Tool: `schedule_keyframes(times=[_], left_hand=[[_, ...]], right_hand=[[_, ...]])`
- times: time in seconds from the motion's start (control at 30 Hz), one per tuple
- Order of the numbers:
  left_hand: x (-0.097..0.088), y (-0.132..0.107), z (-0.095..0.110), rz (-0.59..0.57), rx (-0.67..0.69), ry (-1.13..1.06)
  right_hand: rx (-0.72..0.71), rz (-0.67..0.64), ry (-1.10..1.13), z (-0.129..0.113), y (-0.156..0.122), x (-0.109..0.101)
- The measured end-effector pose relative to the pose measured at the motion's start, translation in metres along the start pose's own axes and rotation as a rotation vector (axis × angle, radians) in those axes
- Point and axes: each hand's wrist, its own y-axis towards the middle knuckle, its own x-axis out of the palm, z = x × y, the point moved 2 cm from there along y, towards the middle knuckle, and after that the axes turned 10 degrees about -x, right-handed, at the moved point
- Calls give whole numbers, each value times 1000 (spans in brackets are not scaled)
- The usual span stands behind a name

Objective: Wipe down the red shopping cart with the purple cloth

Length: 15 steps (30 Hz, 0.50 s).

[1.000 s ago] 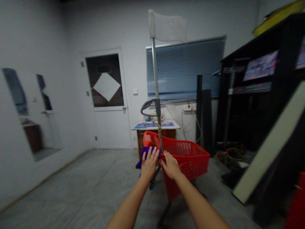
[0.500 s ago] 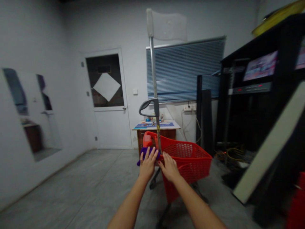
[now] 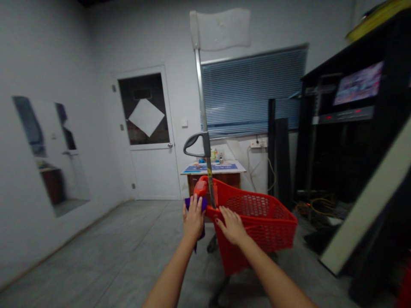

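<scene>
A red plastic shopping cart (image 3: 257, 233) stands on the floor in front of me. A metal pole (image 3: 202, 128) with a grey handle and a pale flag (image 3: 221, 29) at its top rises from the cart's near rim. My left hand (image 3: 194, 218) lies with fingers stretched flat on a purple cloth (image 3: 201, 205) against the cart's near left corner. My right hand (image 3: 231, 224) rests with fingers spread on the cart's near rim beside the pole.
A white door (image 3: 150, 141) and a window with blue blinds (image 3: 253, 92) are in the far wall. A small wooden table (image 3: 213, 171) stands behind the cart. Black shelving with a screen (image 3: 356, 128) fills the right side, with cables on the floor.
The cart has turned a little and its pole leans more to the left. My left hand has slid forward over the purple cloth, covering more of it. The right hand stays on the rim.
</scene>
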Motion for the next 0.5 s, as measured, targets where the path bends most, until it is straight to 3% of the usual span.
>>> schedule_keyframes(times=[0.07,0.23,0.4,0.5], left_hand=[[5,-6,3,-5,-9,0],[14,-20,1,-70,146,6],[8,-15,-9,11,23,14],[8,-20,-6,7,87,-3]], right_hand=[[10,6,3,-3,0,3],[2,-2,1,-8,-1,6],[-56,-21,13,-3,-2,8],[-67,-41,26,0,-3,10]])
